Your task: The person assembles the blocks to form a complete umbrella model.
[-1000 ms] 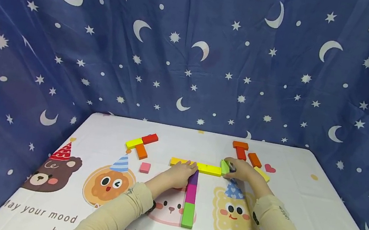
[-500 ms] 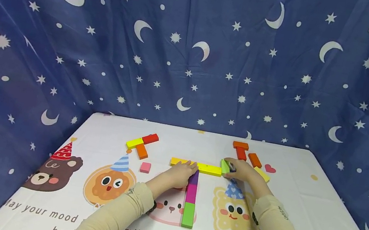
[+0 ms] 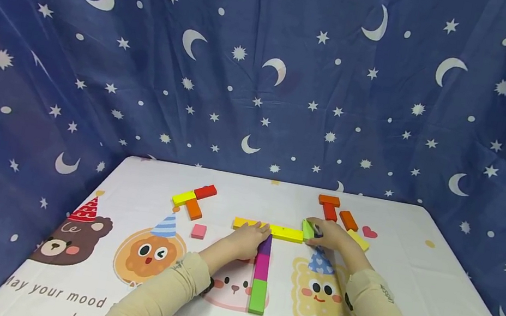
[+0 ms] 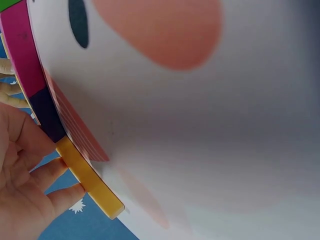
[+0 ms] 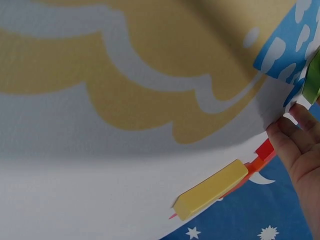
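Observation:
My left hand [image 3: 247, 239] rests its fingers on the middle of a flat row of blocks. That row has an orange-yellow block [image 3: 242, 224] on the left and a yellow block [image 3: 288, 234] on the right. In the left wrist view, fingertips touch the edge of the orange-yellow block [image 4: 92, 177]. Running from the row towards me are a purple block [image 3: 265, 245], a magenta block [image 3: 262, 266] and a green block [image 3: 258, 297], end to end. At the row's right end my right hand [image 3: 334, 236] pinches a light green block [image 3: 308, 230], only partly visible in the right wrist view.
Back left, a yellow block [image 3: 183, 198], a red block [image 3: 205, 191] and an orange block [image 3: 193, 209] lie together. A pink block [image 3: 199, 231] is nearer. Behind my right hand are a red block [image 3: 330, 211], orange blocks [image 3: 349, 220] and a pale yellow block [image 3: 359, 240].

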A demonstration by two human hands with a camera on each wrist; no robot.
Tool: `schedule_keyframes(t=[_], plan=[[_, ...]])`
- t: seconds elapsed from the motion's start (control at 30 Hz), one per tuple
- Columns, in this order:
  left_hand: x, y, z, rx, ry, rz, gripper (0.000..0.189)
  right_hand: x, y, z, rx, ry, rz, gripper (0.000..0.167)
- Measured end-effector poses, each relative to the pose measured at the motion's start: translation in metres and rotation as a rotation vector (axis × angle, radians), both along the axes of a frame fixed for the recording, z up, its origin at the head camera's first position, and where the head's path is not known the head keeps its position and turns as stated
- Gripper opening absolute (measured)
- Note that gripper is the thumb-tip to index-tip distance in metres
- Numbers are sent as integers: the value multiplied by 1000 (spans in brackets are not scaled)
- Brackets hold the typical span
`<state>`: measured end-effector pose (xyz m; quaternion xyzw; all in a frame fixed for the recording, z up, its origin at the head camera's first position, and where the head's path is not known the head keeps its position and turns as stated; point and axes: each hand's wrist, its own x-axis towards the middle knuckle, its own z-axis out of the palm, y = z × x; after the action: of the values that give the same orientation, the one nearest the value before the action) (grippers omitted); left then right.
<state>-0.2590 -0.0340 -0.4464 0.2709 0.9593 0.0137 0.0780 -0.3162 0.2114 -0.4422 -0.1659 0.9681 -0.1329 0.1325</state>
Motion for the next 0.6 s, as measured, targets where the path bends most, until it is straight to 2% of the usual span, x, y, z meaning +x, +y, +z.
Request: schedule_keyframes(t=[0.6], plan=[[1, -2, -1, 23, 4, 0, 54, -1, 0, -1, -2, 12, -17, 70]])
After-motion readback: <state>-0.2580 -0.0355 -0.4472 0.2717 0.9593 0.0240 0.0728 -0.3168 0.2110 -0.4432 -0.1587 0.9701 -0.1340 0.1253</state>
